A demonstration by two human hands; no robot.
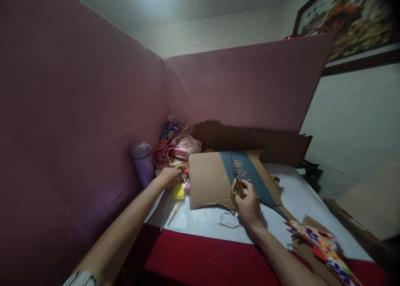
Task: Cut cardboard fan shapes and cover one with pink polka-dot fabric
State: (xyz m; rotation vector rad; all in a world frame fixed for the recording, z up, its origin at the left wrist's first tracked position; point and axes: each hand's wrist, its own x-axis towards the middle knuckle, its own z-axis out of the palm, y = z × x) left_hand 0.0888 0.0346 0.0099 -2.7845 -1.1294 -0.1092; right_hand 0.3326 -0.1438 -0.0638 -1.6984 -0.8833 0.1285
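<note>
My right hand [250, 205] is closed around the bronze-coloured handles of a pair of scissors [240, 187]. The scissors' dark blades point away from me, over a flat piece of brown cardboard [208, 180] with a blue printed band and torn edges. To the left, my left hand [169, 177] is among small craft supplies beside the cardboard, its fingers bent together. Whatever is between its fingertips is too small to make out. Close by lie a small red item [186, 171], a yellow piece [178, 191] and thin sticks [175, 212].
A purple bottle [143, 165] stands by the left pink partition. Behind my left hand is a heap of colourful pipe cleaners [170, 146]. A long cardboard strip [250, 140] leans at the back. A flower-patterned pouch [325, 246] lies front right on the white table [200, 225].
</note>
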